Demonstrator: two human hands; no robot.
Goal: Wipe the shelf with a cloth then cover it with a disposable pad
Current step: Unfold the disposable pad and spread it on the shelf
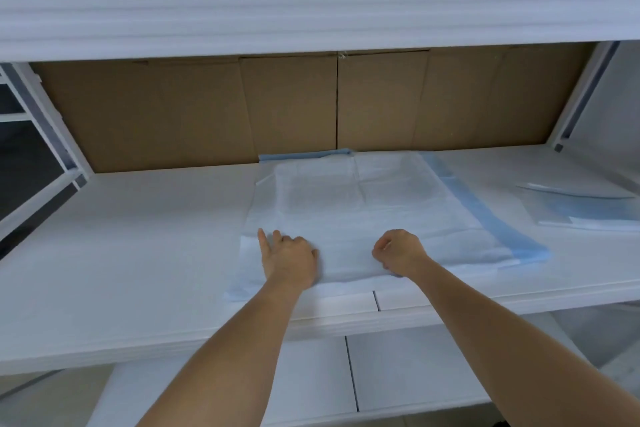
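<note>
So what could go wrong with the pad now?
The pad still has a folded layer at the back, so that part might stay bunched. The right hand pinches its front edge by the shelf lip; a hard pull could drag it off. The left hand only presses it, so it may slide crooked.

I see a white shelf (138, 253) with brown cardboard along its back. A partly unfolded white disposable pad (363, 211) with blue edging lies flat on it, right of centre, reaching the front edge. Well to its right lies a clear plastic packet (581, 208) holding something blue.
</note>
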